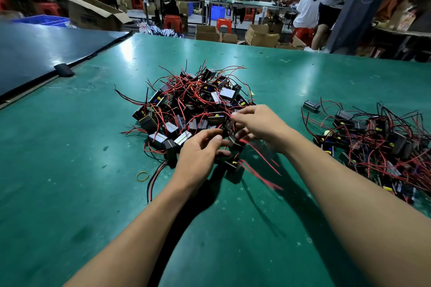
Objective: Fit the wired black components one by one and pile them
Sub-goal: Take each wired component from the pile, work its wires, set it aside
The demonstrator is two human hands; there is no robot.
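Note:
A heap of small black box components with red and black wires lies in the middle of the green table. A second heap of the same wired parts spreads at the right. My left hand is at the near edge of the middle heap, fingers curled round a black component with blurred red wires trailing right. My right hand is just above it, fingers curled round another black component with its red wires streaking towards me.
A yellow rubber band lies on the table left of my left wrist. A single black component sits apart near the right heap. A dark blue board covers the far left. People, boxes and red stools fill the background.

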